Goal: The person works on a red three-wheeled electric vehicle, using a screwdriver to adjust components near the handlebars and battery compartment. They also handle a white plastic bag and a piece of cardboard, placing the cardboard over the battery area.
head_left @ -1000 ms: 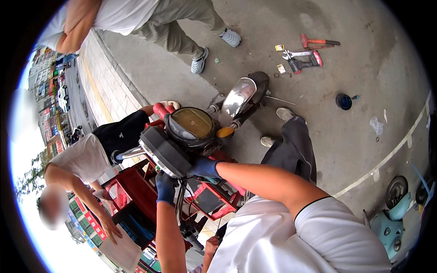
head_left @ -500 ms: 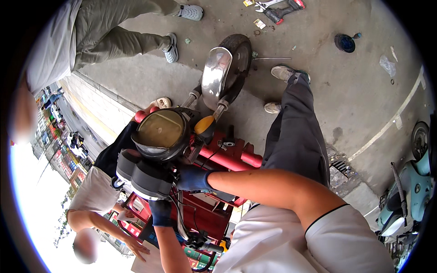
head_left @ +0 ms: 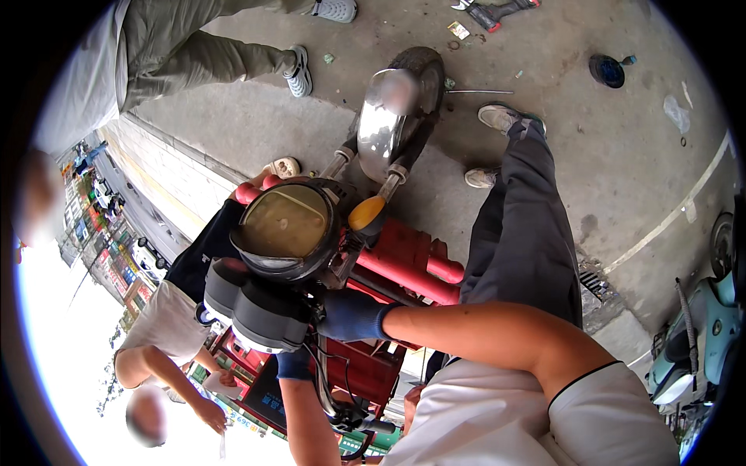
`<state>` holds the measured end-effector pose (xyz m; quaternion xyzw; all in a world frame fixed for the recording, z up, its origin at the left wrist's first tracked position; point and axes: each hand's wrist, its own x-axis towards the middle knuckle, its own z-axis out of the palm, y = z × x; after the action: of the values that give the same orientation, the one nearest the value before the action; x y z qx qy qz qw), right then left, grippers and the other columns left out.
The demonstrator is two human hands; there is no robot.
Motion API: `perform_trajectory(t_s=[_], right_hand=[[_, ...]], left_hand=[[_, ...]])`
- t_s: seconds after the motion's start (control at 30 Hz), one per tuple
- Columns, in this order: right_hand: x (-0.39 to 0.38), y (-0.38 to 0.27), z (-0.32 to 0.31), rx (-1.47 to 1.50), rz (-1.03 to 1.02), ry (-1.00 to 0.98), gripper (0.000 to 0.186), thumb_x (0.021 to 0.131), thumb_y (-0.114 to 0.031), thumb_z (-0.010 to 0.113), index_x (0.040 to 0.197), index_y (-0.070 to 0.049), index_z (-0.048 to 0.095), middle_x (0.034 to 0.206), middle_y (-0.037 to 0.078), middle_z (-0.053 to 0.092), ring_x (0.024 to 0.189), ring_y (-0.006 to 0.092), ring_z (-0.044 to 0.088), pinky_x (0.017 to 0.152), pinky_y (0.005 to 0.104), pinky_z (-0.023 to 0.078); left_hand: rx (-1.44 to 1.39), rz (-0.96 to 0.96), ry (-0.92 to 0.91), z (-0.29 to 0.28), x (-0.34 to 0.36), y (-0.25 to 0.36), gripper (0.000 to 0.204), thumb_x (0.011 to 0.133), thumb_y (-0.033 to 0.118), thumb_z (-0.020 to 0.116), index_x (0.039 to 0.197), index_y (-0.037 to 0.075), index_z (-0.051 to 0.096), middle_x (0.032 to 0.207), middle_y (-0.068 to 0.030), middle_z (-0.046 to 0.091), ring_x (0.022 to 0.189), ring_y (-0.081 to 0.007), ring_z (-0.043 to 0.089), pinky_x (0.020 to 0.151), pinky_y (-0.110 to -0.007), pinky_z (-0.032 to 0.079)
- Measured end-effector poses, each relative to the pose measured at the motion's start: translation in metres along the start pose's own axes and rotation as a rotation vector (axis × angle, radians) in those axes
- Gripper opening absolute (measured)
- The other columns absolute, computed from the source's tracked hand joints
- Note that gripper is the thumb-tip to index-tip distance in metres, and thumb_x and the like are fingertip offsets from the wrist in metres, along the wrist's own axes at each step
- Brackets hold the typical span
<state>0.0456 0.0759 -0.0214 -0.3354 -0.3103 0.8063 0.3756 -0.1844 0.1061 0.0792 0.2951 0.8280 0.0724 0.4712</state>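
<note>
Both of my hands wear dark blue gloves and reach in behind the front of a red motor vehicle with handlebars. My right hand (head_left: pixel 353 314) is pushed in beside the black twin-pod instrument cluster (head_left: pixel 268 314), behind the round headlight (head_left: pixel 284 221); its fingers are hidden there. Under the cluster's lower edge is my left hand (head_left: pixel 294 363), mostly covered by the housing, fingers out of sight. Black cables and a chrome handlebar (head_left: pixel 325 392) run just beside it. An orange turn signal (head_left: pixel 367 212) sits next to the headlight.
The front wheel (head_left: pixel 423 78) with its chrome fender (head_left: pixel 386 116) points away. On the ground lie a power tool (head_left: pixel 501 12), a metal rod (head_left: pixel 482 92) and a dark blue round container (head_left: pixel 606 71). Two people stand at the left. A teal scooter (head_left: pixel 699 330) is at the right.
The whole scene has shifted a little to the right in view. My left hand is now more hidden under the instrument cluster. The person at lower left has moved their hands.
</note>
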Motion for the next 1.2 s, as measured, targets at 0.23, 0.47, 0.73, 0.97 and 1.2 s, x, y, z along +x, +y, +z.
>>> perform_trajectory(t_s=[0.23, 0.47, 0.73, 0.97, 1.2], right_hand=[[0.01, -0.002, 0.004, -0.229, 0.009, -0.059, 0.064, 0.081, -0.023, 0.057, 0.14, -0.01, 0.034, 0.101, 0.025, 0.064, 0.088, 0.0371, 0.065, 0.077, 0.0445, 0.052], [0.049, 0.025, 0.026, -0.217, -0.032, -0.089, 0.047, 0.079, -0.022, 0.056, 0.121, -0.003, 0.056, 0.095, 0.022, 0.066, 0.087, 0.0351, 0.065, 0.077, 0.0426, 0.052], [0.009, -0.013, -0.018, -0.354, 0.006, -0.171, 0.04, 0.077, -0.024, 0.059, 0.11, -0.002, 0.061, 0.094, 0.023, 0.066, 0.087, 0.0352, 0.066, 0.075, 0.0434, 0.053], [0.012, -0.002, 0.004, -0.42, -0.052, -0.052, 0.045, 0.077, -0.02, 0.058, 0.118, -0.003, 0.054, 0.086, 0.02, 0.067, 0.077, 0.0352, 0.066, 0.064, 0.0454, 0.053], [0.002, -0.013, 0.0, -0.361, 0.005, -0.084, 0.062, 0.078, -0.022, 0.06, 0.135, -0.008, 0.039, 0.088, 0.022, 0.066, 0.08, 0.036, 0.066, 0.068, 0.0459, 0.052]], left_hand=[[0.067, 0.103, -0.022, -0.02, 0.012, -0.011, 0.018, 0.09, 0.023, 0.061, 0.101, 0.009, 0.062, 0.082, -0.0014, 0.063, 0.071, -0.0138, 0.061, 0.061, -0.026, 0.049], [0.065, 0.078, 0.004, -0.027, 0.011, -0.005, 0.02, 0.09, 0.022, 0.061, 0.105, 0.009, 0.061, 0.085, -0.0026, 0.063, 0.074, -0.0147, 0.061, 0.063, -0.026, 0.05], [0.096, 0.1, 0.025, -0.021, 0.018, -0.015, 0.022, 0.091, 0.021, 0.061, 0.108, 0.008, 0.06, 0.089, -0.0039, 0.063, 0.078, -0.0158, 0.062, 0.066, -0.026, 0.052], [0.419, 0.219, 0.013, -0.047, 0.03, -0.033, 0.024, 0.09, 0.022, 0.063, 0.108, 0.007, 0.06, 0.091, -0.0052, 0.064, 0.079, -0.0162, 0.062, 0.069, -0.026, 0.054], [-0.152, 0.143, 0.032, 0.018, 0.008, -0.007, 0.023, 0.088, 0.021, 0.065, 0.105, 0.006, 0.061, 0.088, -0.0031, 0.064, 0.079, -0.015, 0.062, 0.071, -0.026, 0.054]])
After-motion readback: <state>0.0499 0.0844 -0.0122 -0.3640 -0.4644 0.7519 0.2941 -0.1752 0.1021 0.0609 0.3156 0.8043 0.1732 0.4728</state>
